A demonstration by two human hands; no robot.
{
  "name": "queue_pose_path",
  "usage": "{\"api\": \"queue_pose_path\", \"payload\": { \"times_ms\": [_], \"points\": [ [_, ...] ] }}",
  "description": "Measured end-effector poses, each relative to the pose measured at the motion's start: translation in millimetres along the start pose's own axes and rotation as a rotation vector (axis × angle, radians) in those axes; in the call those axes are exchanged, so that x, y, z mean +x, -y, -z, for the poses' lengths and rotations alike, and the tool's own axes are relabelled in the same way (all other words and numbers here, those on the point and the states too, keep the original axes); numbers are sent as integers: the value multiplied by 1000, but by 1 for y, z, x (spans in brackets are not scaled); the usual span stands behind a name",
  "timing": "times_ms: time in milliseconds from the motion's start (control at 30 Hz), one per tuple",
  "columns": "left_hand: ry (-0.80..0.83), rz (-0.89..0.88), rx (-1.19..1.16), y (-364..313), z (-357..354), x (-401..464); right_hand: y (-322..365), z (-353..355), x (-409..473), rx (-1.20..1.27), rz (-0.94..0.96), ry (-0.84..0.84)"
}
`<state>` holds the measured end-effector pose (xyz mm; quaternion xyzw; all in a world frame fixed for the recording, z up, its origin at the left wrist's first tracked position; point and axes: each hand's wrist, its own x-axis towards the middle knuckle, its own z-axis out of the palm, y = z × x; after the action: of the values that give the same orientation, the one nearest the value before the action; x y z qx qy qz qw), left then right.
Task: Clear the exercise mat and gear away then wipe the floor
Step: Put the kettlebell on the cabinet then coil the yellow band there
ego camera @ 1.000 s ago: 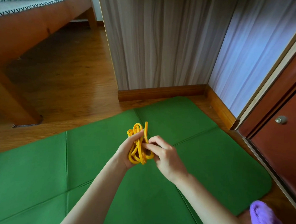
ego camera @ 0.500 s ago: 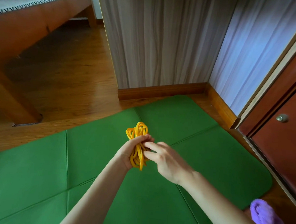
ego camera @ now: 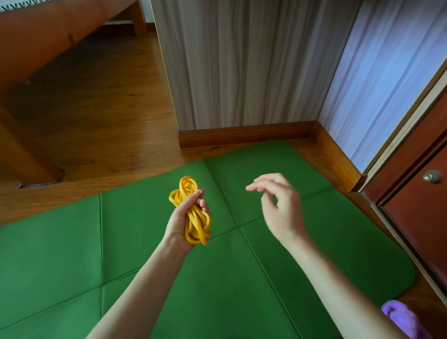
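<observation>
A green folding exercise mat (ego camera: pixel 303 264) lies flat on the wooden floor and fills the lower half of the view. Above its middle, my left hand (ego camera: pixel 182 223) grips a coiled bundle of yellow resistance band (ego camera: pixel 193 214), fingers curled round it. My right hand (ego camera: pixel 277 206) hovers to the right of the bundle, apart from it, with loose fingers and nothing in it. A purple cloth (ego camera: pixel 405 326) lies on the floor at the mat's lower right corner, partly hidden by my right forearm.
A wooden bed (ego camera: pixel 43 38) stands at the upper left with its leg (ego camera: pixel 23 156) close to the mat's far edge. Curtains (ego camera: pixel 243 61) and a skirting board (ego camera: pixel 245 133) close off the back. A red-brown door with a knob (ego camera: pixel 432 176) is at the right.
My right hand has let go of the yellow band and moved off to the right. The left hand has kept the coiled bundle and lowered it slightly.
</observation>
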<state>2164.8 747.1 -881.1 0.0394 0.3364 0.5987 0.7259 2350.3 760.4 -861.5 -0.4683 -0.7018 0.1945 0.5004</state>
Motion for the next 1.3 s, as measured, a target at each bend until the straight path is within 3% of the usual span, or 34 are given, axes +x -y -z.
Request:
{"api": "queue_pose_path", "payload": {
  "times_ms": [133,233,333,533,633,767,1067,1300],
  "points": [
    [5,-13,35,-9,6,6,-5,6,10,472,-686,-35],
    [23,22,57,-12,10,12,-14,7,14,687,-897,88],
    [24,61,116,-17,11,22,-22,0,23,768,-981,181],
    [24,118,273,-57,-3,36,-24,1,68,653,-999,500],
    [-36,115,273,-81,-16,40,-15,7,90,667,-1018,565],
    [-114,128,219,-107,-44,25,15,12,108,790,-1071,545],
    [-204,128,69,-165,-142,-73,146,37,142,953,-1280,325],
    [-54,109,-95,-252,-226,-187,280,88,210,981,-1267,364]
  ]
}}
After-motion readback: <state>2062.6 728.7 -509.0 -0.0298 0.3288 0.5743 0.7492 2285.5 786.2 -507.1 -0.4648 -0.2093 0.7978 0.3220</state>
